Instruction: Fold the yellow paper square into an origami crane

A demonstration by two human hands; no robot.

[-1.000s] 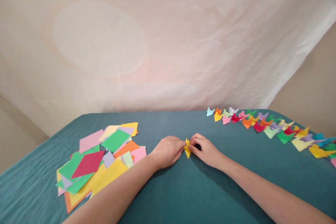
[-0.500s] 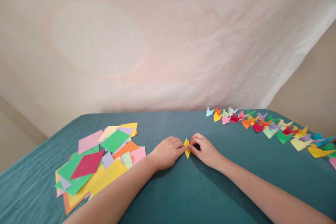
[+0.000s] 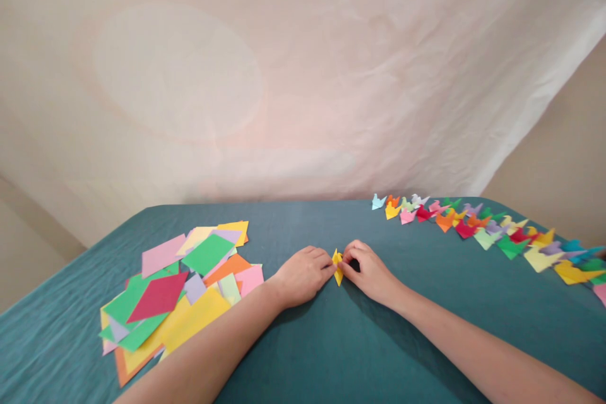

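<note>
A small folded yellow paper piece [image 3: 338, 267] rests on the teal tablecloth [image 3: 360, 341] in the middle of the table. My left hand [image 3: 303, 274] pinches its left side with curled fingers. Its right side is pinched by my right hand [image 3: 372, 271], whose fingertips press together. Both hands rest low on the cloth, and most of the paper is hidden between the fingers.
A loose pile of coloured paper squares [image 3: 177, 284] lies at the left. A curved row of several folded paper figures [image 3: 487, 230] runs along the right side toward the table's edge. A pale cloth backdrop [image 3: 284, 76] hangs behind.
The hands and the yellow paper stay nearly still; the fingers only shift slightly on the fold.
</note>
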